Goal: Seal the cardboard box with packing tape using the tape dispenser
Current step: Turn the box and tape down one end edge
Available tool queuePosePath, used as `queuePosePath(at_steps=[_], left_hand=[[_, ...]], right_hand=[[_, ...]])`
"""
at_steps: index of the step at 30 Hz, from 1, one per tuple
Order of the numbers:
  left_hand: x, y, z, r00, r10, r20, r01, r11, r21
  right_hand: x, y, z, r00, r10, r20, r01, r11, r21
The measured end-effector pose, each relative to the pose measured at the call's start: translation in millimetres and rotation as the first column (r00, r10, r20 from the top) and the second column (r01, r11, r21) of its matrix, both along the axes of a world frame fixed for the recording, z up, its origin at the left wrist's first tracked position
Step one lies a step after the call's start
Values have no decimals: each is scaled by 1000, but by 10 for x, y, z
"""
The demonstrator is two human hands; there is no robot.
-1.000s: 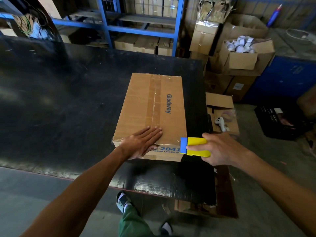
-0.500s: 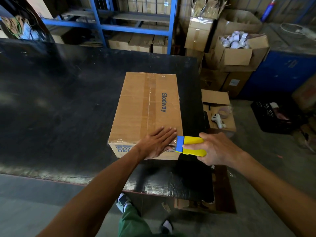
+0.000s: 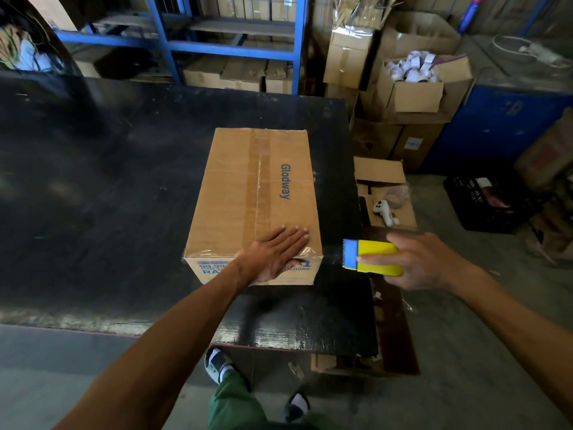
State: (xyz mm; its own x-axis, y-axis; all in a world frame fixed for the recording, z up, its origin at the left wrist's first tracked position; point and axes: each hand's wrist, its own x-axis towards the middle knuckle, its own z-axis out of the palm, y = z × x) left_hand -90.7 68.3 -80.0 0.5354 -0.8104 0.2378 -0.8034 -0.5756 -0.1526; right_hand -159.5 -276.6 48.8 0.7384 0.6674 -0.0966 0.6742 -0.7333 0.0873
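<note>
Cardboard box (image 3: pixel 252 200) on the table (image 3: pixel 93 187), near right corner: left hand (image 3: pixel 273 254) flat, fingers straight, pressing clear tape over near edge; right hand (image 3: pixel 415 262) grips tape dispenser (image 3: pixel 372 257) just off the corner; risk—tape wrinkles or lifts if pressure eases.

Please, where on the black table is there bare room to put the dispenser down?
The black table is bare left of the brown cardboard box, and in a strip between the box and the near edge. On the right it is tight: the right hand holds the yellow and blue tape dispenser there, and the left hand presses the box.
</note>
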Motion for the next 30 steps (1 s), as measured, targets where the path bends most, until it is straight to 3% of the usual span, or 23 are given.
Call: queuePosePath(at_steps=[6, 11, 16, 18, 22, 25, 30], left_hand=[[-29, -15, 9, 1000, 10, 1, -10, 1000, -21], [-31, -31, -9, 1000, 6, 5, -6, 1000, -28], [-89, -289, 92, 1000, 17, 16, -17, 999, -29], [-134, -550, 111, 994, 112, -14, -113, 991, -65], [-228, -944, 157, 814, 506, -286, -551, 828, -101], [-214, -1033, 189, 741, 561, -370, -613, 790, -29], [-75, -1201, 298, 530, 695, -486, -789, 614, 19]], right_hand=[[-10, 415, -458, 992, -126, 21, 126, 992, 1], [-5, 653, -617, 989, -146, 32, 149, 979, -139], [-26, 681, -667, 970, -242, -1, 242, 968, -65], [-15, 636, -622, 958, -287, -6, 287, 958, -7], [7, 504, -521, 909, -417, -19, 417, 909, 23], [-56, 444, -480, 875, -480, -56, 479, 877, -26], [-119, 510, -469, 851, -521, -66, 524, 851, 30]])
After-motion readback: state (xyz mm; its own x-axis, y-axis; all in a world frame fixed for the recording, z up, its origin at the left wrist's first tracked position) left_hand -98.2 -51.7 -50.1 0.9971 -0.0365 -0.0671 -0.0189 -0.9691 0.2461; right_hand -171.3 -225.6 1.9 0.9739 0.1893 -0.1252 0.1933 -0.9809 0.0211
